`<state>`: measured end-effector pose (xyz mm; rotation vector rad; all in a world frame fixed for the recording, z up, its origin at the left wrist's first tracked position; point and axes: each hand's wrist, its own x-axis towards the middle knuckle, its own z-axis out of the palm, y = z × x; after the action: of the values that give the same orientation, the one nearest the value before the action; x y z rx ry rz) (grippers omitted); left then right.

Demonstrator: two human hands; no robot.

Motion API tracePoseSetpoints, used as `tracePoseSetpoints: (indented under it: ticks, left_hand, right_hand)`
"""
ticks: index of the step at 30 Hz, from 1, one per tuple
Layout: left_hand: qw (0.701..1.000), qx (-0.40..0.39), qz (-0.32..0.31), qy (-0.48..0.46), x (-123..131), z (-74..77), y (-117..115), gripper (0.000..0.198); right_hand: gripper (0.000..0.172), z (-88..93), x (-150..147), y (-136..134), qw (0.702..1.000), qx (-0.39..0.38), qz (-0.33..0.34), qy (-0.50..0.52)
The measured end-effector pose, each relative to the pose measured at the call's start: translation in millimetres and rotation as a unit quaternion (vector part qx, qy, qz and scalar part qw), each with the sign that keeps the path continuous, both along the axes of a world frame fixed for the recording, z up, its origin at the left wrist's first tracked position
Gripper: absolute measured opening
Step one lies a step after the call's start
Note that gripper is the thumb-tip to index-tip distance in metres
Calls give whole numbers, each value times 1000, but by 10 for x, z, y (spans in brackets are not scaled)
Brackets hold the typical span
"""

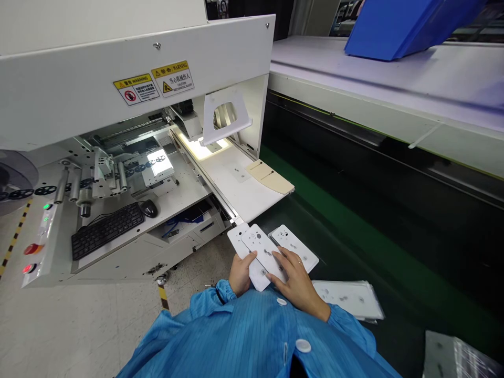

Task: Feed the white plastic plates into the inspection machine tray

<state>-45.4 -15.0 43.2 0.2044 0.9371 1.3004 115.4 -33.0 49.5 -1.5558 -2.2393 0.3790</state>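
Observation:
My left hand [241, 273] grips the near end of a fanned set of white flat panels [260, 247] with small holes and dark printing. My right hand [295, 275] lies over them from the right, fingers bent onto the top panels, and a ring shows on one finger. A third white panel [294, 244] sticks out to the right under those fingers. Both hands are close to my chest, in blue smock sleeves [255, 336], just beyond the front corner of the white machine tray [244, 194].
A white machine [129, 79] with yellow warning labels fills the left, with a black keyboard [106, 228] and mouse [148, 208] on its shelf, and red buttons [31, 249]. A dark green conveyor belt [354, 220] runs right. More white panels [350, 299] lie on it. A blue bin [401, 26] sits far right.

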Motion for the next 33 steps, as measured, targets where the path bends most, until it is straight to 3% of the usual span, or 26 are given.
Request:
tracePoseSetpoints:
  ticks: [16, 33]
  left_hand:
    - [1000, 8, 1, -13, 24, -42, -13, 51]
    - [1000, 2, -2, -7, 18, -50, -13, 57]
  right_hand:
    - [53, 0, 13, -14, 1000, -9, 1, 2]
    - [53, -13, 7, -14, 1000, 10, -3, 3]
